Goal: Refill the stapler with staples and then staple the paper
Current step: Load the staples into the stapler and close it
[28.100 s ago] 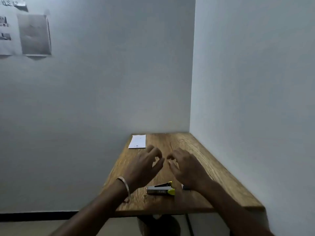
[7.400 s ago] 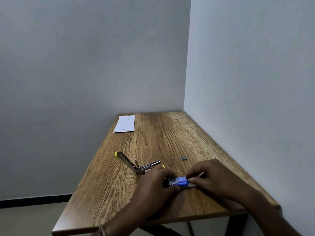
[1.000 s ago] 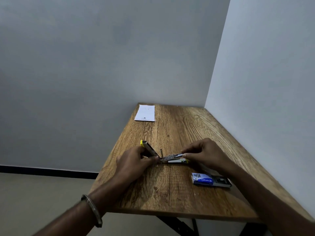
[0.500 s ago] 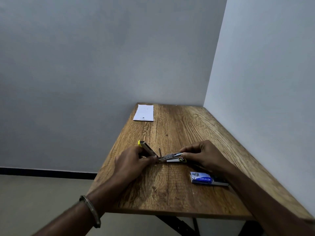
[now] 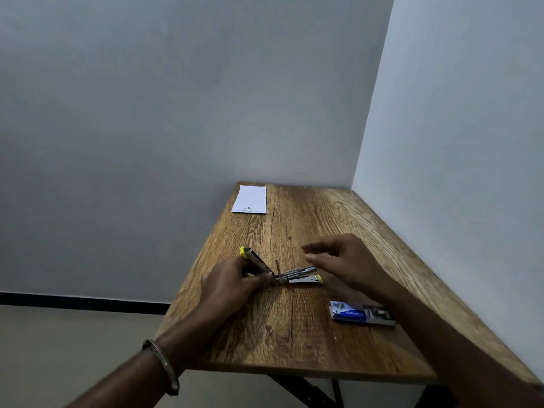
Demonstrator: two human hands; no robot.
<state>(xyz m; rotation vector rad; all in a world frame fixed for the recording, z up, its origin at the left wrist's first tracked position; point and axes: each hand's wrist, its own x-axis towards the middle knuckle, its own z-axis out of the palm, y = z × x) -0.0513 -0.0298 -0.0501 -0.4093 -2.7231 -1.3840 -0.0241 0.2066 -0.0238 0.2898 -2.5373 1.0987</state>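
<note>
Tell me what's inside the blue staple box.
The blue staple box has its tray slid out to the right, with metal staples visible inside. The right forearm covers the tray's far end.

The blue staple box (image 5: 349, 313) on the table (image 5: 294, 334) carries white lettering along its side, upside down to the camera and too blurred to read as a word. The white paper (image 5: 250, 199) at the far left corner of the table shows a few small dark marks, too small to make out. No other text, number or sign shows.
</note>
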